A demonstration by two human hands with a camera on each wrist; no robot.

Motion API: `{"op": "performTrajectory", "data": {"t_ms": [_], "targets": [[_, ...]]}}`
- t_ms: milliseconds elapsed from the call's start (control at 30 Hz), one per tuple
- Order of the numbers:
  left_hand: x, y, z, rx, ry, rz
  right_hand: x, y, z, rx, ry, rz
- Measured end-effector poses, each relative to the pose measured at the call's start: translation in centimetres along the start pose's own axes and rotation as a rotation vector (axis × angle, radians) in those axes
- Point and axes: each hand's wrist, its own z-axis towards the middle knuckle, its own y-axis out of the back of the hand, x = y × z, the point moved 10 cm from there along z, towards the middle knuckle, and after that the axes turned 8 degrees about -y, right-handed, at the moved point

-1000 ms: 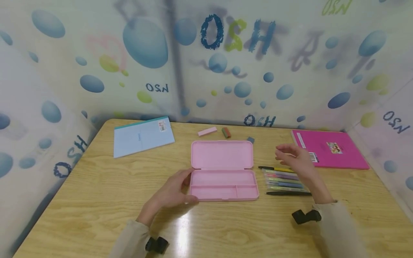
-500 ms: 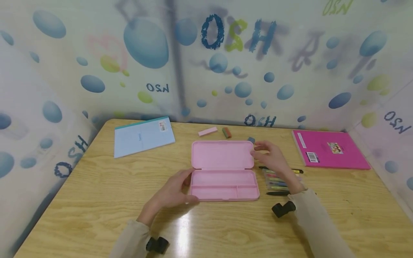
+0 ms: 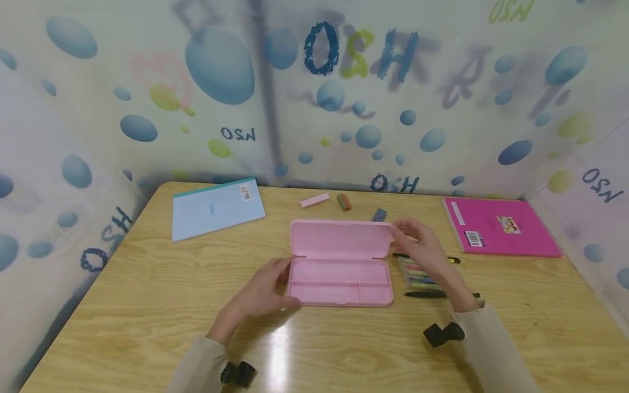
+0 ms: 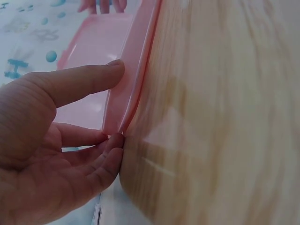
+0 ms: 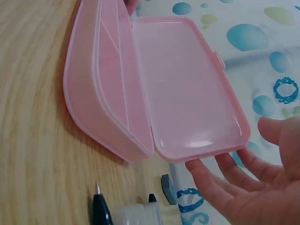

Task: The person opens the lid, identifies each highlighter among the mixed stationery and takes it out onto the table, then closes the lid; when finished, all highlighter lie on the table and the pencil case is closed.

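Observation:
A pink pencil case (image 3: 324, 295) lies open on the table, its inner tray divided into compartments. My left hand (image 3: 262, 289) holds the left end, with the thumb along the front wall and the fingers at the rear corner. The hinged lid (image 3: 339, 240) is tilted up off the table. At its right edge, the fingertips of my right hand (image 3: 417, 245) touch the lid from beneath; in the right wrist view the thumb (image 5: 272, 131) stands apart from it. Just below that hand lie several coloured pens (image 3: 422, 278), partly hidden by the right forearm.
A light blue notebook (image 3: 218, 210) lies at the back left, a pink notebook (image 3: 501, 226) at the back right. Behind the case are a pink bar (image 3: 315, 200), a red-and-green block (image 3: 344, 202) and a grey-blue piece (image 3: 379, 215). A patterned wall covering (image 3: 344, 136) rises behind the table.
My right hand has moved left from above the pens to the lid's right edge. The lid, flat before, is now tilted up. My left hand has stayed at the case.

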Motion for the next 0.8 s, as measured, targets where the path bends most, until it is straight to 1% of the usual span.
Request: {"op": "performTrajectory", "data": {"t_ms": [100, 233, 333, 400, 467, 500, 567, 667, 733, 800], "targets": [[-0.1, 0.1, 0.0, -0.003, -0.018, 0.017, 0.3, 0.0, -1.2, 0.007, 0.031, 0.045], [0.0, 0.2, 0.0, -0.014, -0.015, 0.015, 0.4, -0.2, -2.3, -0.004, 0.046, 0.042], [0.0, 0.2, 0.0, -0.028, -0.033, 0.004, 0.3, -0.6, -3.0, 0.018, 0.051, 0.037], [-0.1, 0.3, 0.1, -0.041, -0.04, -0.011, 0.3, -1.0, -3.4, 0.057, 0.067, 0.052], [-0.1, 0.4, 0.2, -0.056, -0.046, -0.023, 0.0, -1.6, -3.7, 0.116, 0.059, 0.059], [0.0, 0.6, 0.2, -0.069, -0.036, -0.029, -0.1, -1.9, -3.8, 0.146, 0.059, 0.061], [0.2, 0.9, 0.2, -0.099, -0.016, -0.037, -0.3, -2.5, -4.0, 0.208, 0.048, 0.064], [0.3, 1.2, 0.2, -0.13, -0.02, -0.049, -0.8, -3.3, -4.3, 0.267, 0.014, 0.033], [0.2, 1.3, 0.2, -0.122, -0.034, -0.066, -1.1, -3.7, -4.3, 0.279, -0.006, 0.006], [0.0, 1.2, 0.2, -0.086, -0.061, -0.084, -1.3, -4.0, -4.3, 0.28, -0.025, -0.014]]}}
